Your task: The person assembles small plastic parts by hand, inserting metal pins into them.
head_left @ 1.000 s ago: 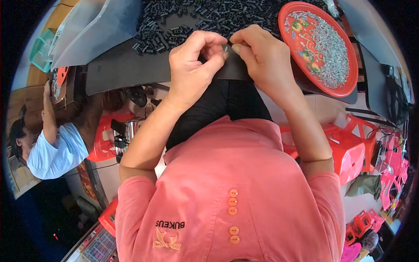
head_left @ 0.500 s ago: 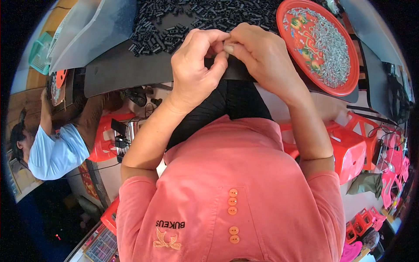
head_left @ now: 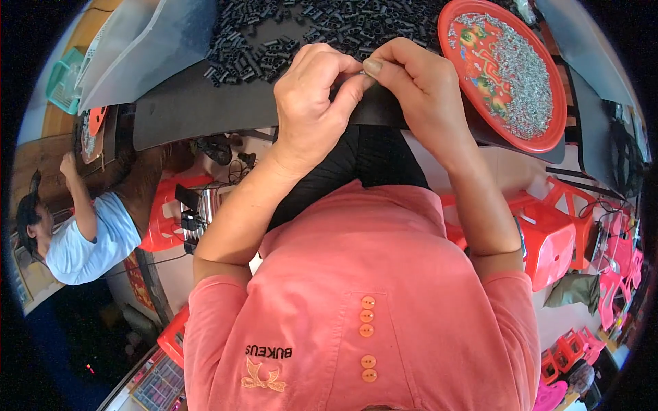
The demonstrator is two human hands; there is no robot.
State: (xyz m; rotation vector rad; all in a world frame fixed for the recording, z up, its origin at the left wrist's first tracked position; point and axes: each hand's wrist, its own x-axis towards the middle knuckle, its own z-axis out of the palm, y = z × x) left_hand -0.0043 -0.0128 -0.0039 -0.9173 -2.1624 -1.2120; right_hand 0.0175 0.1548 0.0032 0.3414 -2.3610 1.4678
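The left hand [head_left: 312, 92] and right hand [head_left: 425, 89] meet, fingertips pinching a mostly hidden piece [head_left: 362, 72] over the counter [head_left: 205, 106], seemingly to steady it. Black parts [head_left: 247, 51] lie ahead; a plate [head_left: 528, 142] holds silvery bits [head_left: 524, 75] rightward, presumably within reach.

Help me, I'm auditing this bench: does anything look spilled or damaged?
Nothing stands out. Silvery pieces lie inside the red tray; black parts spread loosely across the dark tabletop, too small to check individually for damage.

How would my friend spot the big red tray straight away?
Start at the dark tabletop. Go right, past the person's right hand, to the big tray. It's bright red and holds small silvery pieces, unlike the loose black pieces alongside.
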